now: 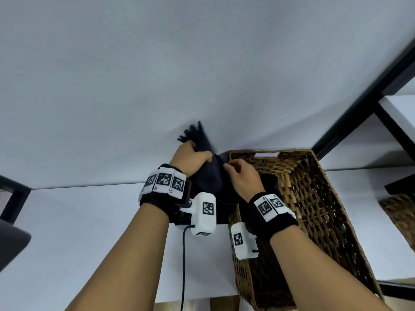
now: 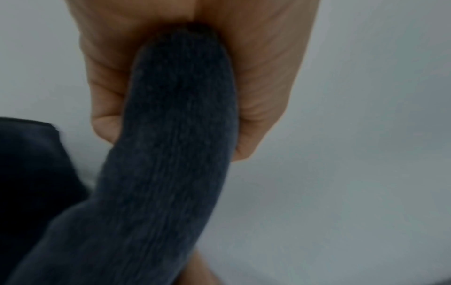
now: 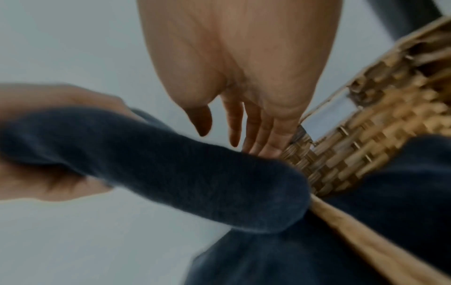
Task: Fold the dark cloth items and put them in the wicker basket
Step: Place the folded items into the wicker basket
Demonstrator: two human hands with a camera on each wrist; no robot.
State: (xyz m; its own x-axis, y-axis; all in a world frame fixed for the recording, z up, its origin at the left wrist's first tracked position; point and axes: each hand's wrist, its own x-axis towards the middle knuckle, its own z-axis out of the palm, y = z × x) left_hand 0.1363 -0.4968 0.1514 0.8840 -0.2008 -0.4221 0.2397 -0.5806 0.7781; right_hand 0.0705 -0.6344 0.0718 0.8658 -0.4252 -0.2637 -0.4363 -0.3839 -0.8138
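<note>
A dark knitted cloth [image 1: 210, 176] with a fringed end [image 1: 195, 134] hangs at the far left corner of the wicker basket [image 1: 314, 198]. My left hand [image 1: 193, 154] grips it in a fist just below the fringe; the left wrist view shows the cloth [image 2: 171, 135] running out of that fist [image 2: 263, 77]. My right hand [image 1: 239, 173] hovers over the basket's left wall with relaxed fingers [image 3: 234, 131] beside the cloth [image 3: 171, 164], holding nothing. More dark cloth [image 3: 402, 183] lies inside the basket [image 3: 354, 154].
The basket stands on a white table [image 1: 89, 221] near its front right. A black shelf frame [image 1: 368, 102] rises at the right, with a second wicker basket [image 1: 402, 214] at the edge. A grey chair [image 1: 11, 239] sits at the left; a black cable [image 1: 184, 254] dangles below my left wrist.
</note>
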